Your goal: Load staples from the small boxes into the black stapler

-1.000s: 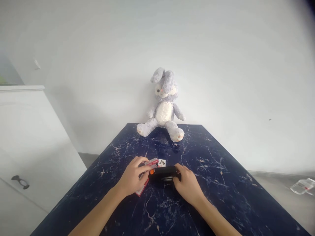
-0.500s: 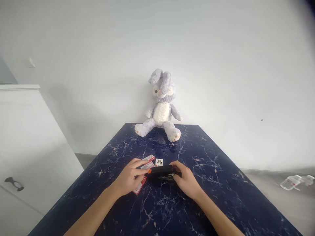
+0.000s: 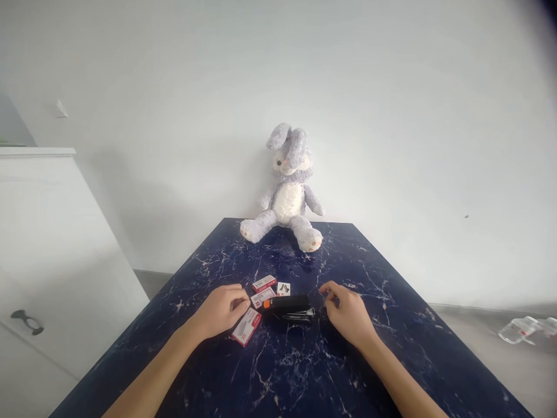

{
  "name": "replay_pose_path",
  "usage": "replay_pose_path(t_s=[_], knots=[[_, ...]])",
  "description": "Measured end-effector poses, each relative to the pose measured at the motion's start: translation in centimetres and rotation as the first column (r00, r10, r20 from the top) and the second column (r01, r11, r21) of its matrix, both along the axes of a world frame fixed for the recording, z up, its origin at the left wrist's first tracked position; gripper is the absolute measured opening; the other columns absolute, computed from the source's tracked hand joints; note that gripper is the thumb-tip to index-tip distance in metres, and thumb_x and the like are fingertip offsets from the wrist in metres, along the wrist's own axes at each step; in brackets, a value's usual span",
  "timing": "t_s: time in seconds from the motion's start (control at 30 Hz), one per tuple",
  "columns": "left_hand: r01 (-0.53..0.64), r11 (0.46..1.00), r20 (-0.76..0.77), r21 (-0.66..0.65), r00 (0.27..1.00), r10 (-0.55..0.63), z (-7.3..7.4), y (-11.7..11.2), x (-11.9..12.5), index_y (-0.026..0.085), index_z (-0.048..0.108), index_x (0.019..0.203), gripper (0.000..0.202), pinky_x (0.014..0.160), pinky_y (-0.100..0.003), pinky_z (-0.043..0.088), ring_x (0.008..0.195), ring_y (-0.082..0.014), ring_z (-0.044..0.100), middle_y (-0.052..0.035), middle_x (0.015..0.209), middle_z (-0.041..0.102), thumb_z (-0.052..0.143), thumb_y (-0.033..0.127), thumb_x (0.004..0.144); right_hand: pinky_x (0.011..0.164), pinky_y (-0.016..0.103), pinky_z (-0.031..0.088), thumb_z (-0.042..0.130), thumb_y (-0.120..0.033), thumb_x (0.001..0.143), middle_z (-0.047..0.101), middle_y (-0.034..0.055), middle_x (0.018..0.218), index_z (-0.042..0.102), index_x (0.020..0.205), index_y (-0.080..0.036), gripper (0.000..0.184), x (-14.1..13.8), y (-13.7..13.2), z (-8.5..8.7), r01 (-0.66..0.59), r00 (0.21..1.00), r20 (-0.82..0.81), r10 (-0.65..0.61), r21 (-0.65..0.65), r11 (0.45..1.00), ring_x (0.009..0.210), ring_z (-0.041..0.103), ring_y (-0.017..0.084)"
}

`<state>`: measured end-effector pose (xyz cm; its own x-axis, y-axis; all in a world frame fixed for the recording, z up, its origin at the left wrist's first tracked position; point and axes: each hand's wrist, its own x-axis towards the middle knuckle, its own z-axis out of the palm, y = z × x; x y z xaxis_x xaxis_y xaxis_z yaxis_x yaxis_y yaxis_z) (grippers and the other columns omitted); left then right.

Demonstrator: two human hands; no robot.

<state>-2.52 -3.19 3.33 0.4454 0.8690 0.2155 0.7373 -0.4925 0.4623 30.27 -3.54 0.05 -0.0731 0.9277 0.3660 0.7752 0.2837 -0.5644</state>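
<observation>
A black stapler (image 3: 289, 303) with an orange piece at its left end lies on the table between my hands, untouched. My left hand (image 3: 223, 310) is loosely curled, its fingers and thumb apart, just left of the stapler. Close to it lie three red-and-white staple boxes: a front box (image 3: 246, 327), a middle box (image 3: 262, 297) and a back box (image 3: 264, 283). My right hand (image 3: 348, 310) rests right of the stapler, index finger stretched out and the others bent. Near its thumb is a small dark thing (image 3: 322, 313) that I cannot make out.
A small white card (image 3: 284, 288) with a dark picture lies behind the stapler. The grey plush rabbit (image 3: 288, 200) sits at the far end of the dark blue marbled table (image 3: 304, 371). A white cabinet (image 3: 56, 232) stands left; clear plastic bottles (image 3: 517, 330) lie on the floor right.
Both hands have let go of the stapler and drawn apart, the left one leftward and the right one rightward. The staple boxes show more fully. The view has shifted slightly.
</observation>
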Motion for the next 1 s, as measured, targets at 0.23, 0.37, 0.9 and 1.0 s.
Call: replay_pose_path(t_s=[0.23,0.37,0.9,1.0], knots=[[0.032,0.986,-0.045,-0.162,0.998,-0.040,0.6,-0.5,-0.3,0.021,0.063,0.075,0.033,0.055,-0.025,0.033,0.059,-0.0140,0.052,0.0007,0.068,0.061,0.049,0.046,0.092,0.085,0.033,0.046,0.038,-0.005,0.076,0.064,0.0038,0.095,0.056,0.075,-0.023,0.025,-1.5,-0.9,0.7,-0.349,0.934,-0.070,0.350,0.024,0.937,0.095,0.058,0.022],[0.023,0.963,-0.090,-0.270,0.995,-0.049,0.7,-0.8,-0.4,0.024,0.063,0.088,0.031,0.052,-0.025,0.029,0.060,-0.0151,0.054,0.0024,0.072,0.063,0.062,0.055,0.081,0.088,0.035,0.046,0.036,-0.008,0.083,0.064,0.0045,0.098,0.058,0.072,-0.022,0.029,-1.3,-0.9,1.1,-0.365,0.929,-0.069,0.364,0.006,0.931,0.098,0.057,0.022],[-0.024,0.960,-0.135,-0.279,0.991,-0.014,0.7,-0.9,0.0,0.024,0.063,0.087,0.042,0.053,-0.026,0.026,0.062,-0.0166,0.053,0.0014,0.075,0.062,0.072,0.060,0.066,0.082,0.036,0.046,0.039,-0.035,0.103,0.064,0.0052,0.099,0.063,0.080,-0.022,0.036,-1.0,-0.9,0.7,-0.387,0.922,0.041,0.385,0.072,0.919,0.093,0.057,0.022],[-0.024,0.960,-0.114,-0.280,0.993,-0.008,0.6,-0.9,-0.1,0.023,0.061,0.082,0.042,0.053,-0.026,0.025,0.061,-0.0157,0.051,0.0016,0.074,0.060,0.073,0.059,0.065,0.081,0.035,0.047,0.041,-0.034,0.102,0.064,0.0046,0.099,0.065,0.083,-0.023,0.033,-1.1,-0.9,0.6,-0.376,0.927,0.044,0.374,0.070,0.924,0.094,0.058,0.021]])
